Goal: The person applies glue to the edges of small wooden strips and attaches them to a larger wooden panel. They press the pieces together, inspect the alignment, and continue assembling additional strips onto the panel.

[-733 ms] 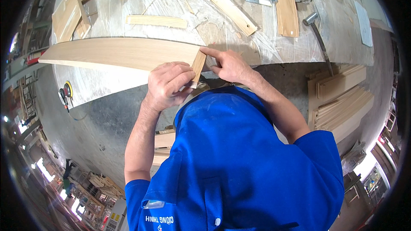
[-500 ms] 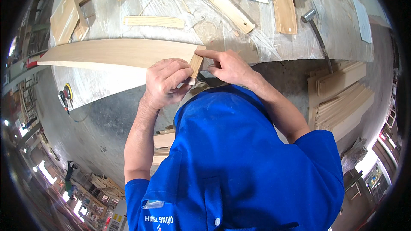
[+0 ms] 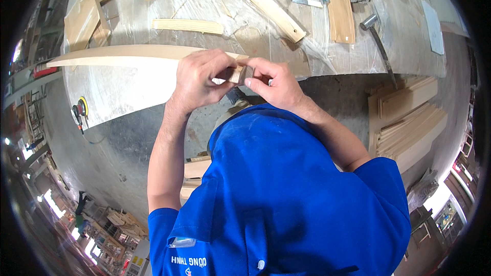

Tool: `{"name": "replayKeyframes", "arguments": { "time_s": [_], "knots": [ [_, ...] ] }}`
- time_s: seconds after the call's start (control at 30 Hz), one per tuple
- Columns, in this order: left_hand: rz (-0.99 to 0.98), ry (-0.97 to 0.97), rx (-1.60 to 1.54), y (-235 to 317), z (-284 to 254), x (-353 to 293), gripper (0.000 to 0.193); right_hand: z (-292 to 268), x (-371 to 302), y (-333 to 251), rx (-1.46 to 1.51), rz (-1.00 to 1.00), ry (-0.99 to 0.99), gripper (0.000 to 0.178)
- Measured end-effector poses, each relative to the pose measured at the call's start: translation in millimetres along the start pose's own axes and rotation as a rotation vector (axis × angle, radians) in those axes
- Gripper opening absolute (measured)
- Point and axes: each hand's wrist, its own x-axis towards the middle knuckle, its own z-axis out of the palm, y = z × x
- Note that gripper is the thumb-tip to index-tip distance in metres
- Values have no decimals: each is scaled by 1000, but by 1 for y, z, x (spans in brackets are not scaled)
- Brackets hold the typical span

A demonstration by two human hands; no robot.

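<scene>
A long, pale wooden board [image 3: 138, 51] lies along the near side of the table, its right end raised between my hands. My left hand [image 3: 202, 79] is closed around the board near that end, thumb below and fingers over the top. A darker wood strip [image 3: 238, 75] shows at the end of the board, partly covered by fingers. My right hand [image 3: 276, 83] is closed on this end, with the index finger along the top and the thumb against the near side. Whether the strip is fixed to the board I cannot tell.
Past the board, the plastic-covered table [image 3: 271, 46] bears a drilled wooden slat [image 3: 266, 7], a short strip [image 3: 187, 25], a plank [image 3: 337, 10] and a hammer [image 3: 377, 41]. A sander [image 3: 80, 112] sits at the left corner. Stacked boards [image 3: 409, 122] stand right of me.
The board has tipped, so its broad face looks narrower. My right hand has gone from pointing along the strip to gripping the board's end with thumb and finger. My left hand has risen slightly.
</scene>
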Motion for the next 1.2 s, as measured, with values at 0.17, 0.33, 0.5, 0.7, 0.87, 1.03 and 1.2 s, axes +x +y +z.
{"name": "replayKeyframes", "arguments": {
  "time_s": [0.17, 0.33, 0.5, 0.7, 0.87, 1.03, 1.2],
  "knots": [
    [-80, -61, -29, -6, -5, 18, 31, -2, 3, -3, 64, -46, 187, 31],
    [-133, -104, -9, -5, -6, 24, 36, -13, 12, -9, -91, -248, 289, 16],
    [-152, -101, -8, -4, -5, 23, 36, -15, 17, -10, -105, -250, 254, 13],
    [-191, -109, -10, -2, -6, 23, 36, -13, 18, -12, -144, -258, 249, 15],
    [-203, -120, -6, -3, -7, 23, 36, -9, 20, -7, -122, -309, 280, 13],
    [-201, -125, 4, -3, -7, 24, 37, -10, 18, -8, -101, -267, 257, 16],
    [-212, -124, 0, -2, -7, 23, 37, -13, 16, -10, -121, -213, 217, 19]
  ]
}}
